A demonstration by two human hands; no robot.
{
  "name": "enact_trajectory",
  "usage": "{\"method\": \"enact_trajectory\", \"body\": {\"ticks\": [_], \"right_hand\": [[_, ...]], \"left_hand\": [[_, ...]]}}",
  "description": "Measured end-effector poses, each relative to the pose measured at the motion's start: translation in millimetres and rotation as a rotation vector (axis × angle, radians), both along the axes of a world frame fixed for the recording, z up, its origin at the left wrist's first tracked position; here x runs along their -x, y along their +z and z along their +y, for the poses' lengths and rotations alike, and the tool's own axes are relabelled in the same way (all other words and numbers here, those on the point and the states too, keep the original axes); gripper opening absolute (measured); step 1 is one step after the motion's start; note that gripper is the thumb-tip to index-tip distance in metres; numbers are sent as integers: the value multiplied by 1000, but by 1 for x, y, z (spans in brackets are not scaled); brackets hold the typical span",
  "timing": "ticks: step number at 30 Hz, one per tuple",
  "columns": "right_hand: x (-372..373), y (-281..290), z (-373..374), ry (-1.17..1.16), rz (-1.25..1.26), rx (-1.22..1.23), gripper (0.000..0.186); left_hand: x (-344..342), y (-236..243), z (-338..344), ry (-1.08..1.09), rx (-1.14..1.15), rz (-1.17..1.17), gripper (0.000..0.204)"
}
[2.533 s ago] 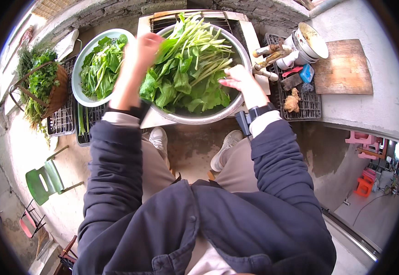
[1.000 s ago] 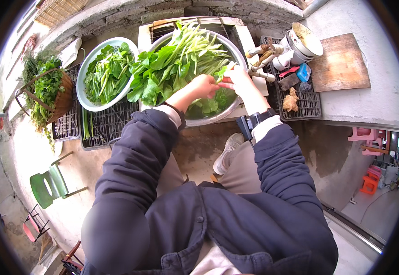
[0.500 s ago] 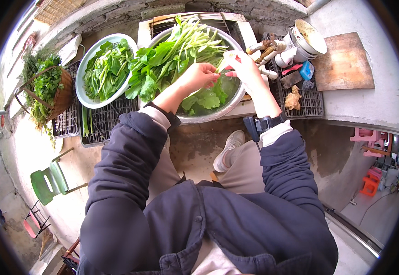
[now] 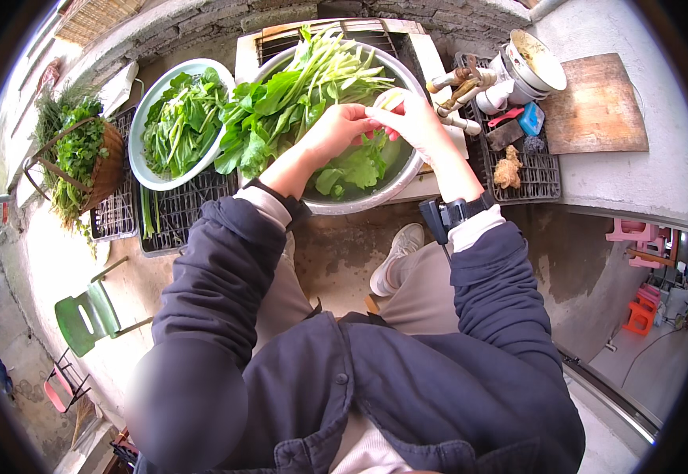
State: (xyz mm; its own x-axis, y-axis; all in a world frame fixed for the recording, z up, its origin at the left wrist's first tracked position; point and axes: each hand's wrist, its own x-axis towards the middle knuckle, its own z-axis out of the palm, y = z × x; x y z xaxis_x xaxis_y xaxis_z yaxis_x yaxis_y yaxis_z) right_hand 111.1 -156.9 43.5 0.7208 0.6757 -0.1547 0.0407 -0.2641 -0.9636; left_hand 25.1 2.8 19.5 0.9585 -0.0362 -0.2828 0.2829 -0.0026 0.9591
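Leafy green vegetables with long pale stems (image 4: 292, 103), head view: piled in round silver metal basin (image 4: 352, 208). Right hand (image 4: 416, 125) grip looks clamped on one pale stem (image 4: 392, 99); left hand (image 4: 339, 129) touches right, can't tell its hold. Likely light, slick, leaves tear; pinch stems.

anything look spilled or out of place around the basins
One mildly odd spot: broad bright-green leaves stick out past the left rim of the large round silver-coloured metal basin, making it look overfilled. Nothing else clearly stands out.
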Motion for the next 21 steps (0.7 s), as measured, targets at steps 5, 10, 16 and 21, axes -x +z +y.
{"method": "enact_trajectory", "body": {"ticks": [5,10,16,21], "right_hand": [[-2,2,-3,37,82,-100,16],[3,-3,5,-106,537,-477,9],[3,-3,14,-265,427,-565,17],[4,-7,15,-308,468,-381,16]], "left_hand": [[1,6,1,-41,20,-114,17],[1,13,2,24,219,-186,17],[0,20,13,107,194,-59,18],[-11,23,33,375,656,-308,17]]}}
